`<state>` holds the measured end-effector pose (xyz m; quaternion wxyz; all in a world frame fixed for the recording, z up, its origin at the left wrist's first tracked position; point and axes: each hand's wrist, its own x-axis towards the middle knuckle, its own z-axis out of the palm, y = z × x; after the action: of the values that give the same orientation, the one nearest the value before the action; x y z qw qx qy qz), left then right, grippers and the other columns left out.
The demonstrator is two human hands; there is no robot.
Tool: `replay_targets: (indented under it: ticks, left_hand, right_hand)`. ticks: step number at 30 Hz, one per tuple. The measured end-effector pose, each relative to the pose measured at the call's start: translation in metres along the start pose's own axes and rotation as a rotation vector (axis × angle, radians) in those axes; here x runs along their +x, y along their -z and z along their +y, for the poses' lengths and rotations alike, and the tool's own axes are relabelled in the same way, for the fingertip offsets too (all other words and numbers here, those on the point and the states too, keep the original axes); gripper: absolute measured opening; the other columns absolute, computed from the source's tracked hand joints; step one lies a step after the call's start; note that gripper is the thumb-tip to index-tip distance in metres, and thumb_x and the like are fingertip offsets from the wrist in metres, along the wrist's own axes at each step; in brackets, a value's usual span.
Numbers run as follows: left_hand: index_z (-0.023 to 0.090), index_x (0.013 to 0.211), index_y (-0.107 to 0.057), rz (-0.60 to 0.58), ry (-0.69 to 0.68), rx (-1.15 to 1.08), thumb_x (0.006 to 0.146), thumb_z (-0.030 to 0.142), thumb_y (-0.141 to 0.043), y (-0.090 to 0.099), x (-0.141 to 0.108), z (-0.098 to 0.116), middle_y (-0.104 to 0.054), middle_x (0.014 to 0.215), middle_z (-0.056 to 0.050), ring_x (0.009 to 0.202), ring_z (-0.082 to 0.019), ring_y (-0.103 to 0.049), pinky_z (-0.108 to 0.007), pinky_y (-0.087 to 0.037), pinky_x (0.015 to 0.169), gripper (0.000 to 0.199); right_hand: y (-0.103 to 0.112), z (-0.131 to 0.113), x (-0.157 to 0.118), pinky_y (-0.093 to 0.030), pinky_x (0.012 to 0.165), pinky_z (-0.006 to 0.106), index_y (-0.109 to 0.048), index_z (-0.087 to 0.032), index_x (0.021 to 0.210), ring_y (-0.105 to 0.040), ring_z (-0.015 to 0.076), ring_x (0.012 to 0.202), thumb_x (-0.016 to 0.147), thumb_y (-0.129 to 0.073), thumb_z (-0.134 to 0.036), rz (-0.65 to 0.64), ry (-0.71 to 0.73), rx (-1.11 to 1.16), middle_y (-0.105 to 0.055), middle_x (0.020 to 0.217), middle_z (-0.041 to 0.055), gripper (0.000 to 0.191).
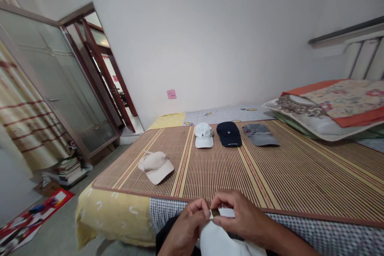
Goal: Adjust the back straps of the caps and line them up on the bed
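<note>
Low in the view, close to my body, a white cap [220, 240] is held by its back strap, which has a dark brass-coloured buckle [215, 212]. My left hand [193, 222] pinches the strap just left of the buckle. On the other side, my right hand [237, 214] has thumb and fingers closed on the strap [226, 212]. The cap's lower part runs out of the frame. Out on the mat, a cream cap [156, 168] lies tilted at the left. A white cap with a small logo [204, 136], a navy cap [229, 134] and a grey cap [260, 135] form a row farther back.
A striped bamboo mat [210, 176] covers the bed, with a yellow sheet [117, 218] hanging over its front left corner. Pillows [330, 108] are stacked at the right. Beyond the bed's left side are a glass door [60, 76] and a stack of books [69, 170].
</note>
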<state>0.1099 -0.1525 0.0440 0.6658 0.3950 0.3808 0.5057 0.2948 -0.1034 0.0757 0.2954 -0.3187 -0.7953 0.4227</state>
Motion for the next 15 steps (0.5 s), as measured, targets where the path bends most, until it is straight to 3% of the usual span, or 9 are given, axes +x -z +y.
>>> replay_targets:
  ticks: [11,15]
  left_hand:
    - [0.02,0.068,-0.052,-0.013,0.008,-0.038,0.067,0.031,-0.086,0.002,0.0047,-0.0048,-0.048,0.064,0.005,0.055,-0.008,-0.039,-0.024,-0.029,0.056,0.036]
    - [0.018,0.084,-0.062,-0.025,0.024,-0.042,0.062,0.034,-0.091,0.003,0.0055,-0.0036,-0.058,0.072,0.002,0.059,-0.01,-0.048,-0.025,-0.033,0.058,0.039]
  right_hand:
    - [0.0041,0.0001,-0.0022,-0.033,0.065,0.027,-0.067,-0.02,0.076,-0.046,0.0126,0.069,0.069,-0.067,-0.014,0.002,-0.051,0.046,-0.056,0.069,-0.0066,0.01]
    - [0.0057,0.0001,-0.0032,-0.034,0.066,0.028,-0.069,-0.02,0.078,-0.047,0.0128,0.069,0.069,-0.07,-0.015,-0.005,-0.05,0.097,-0.057,0.07,-0.0058,0.01]
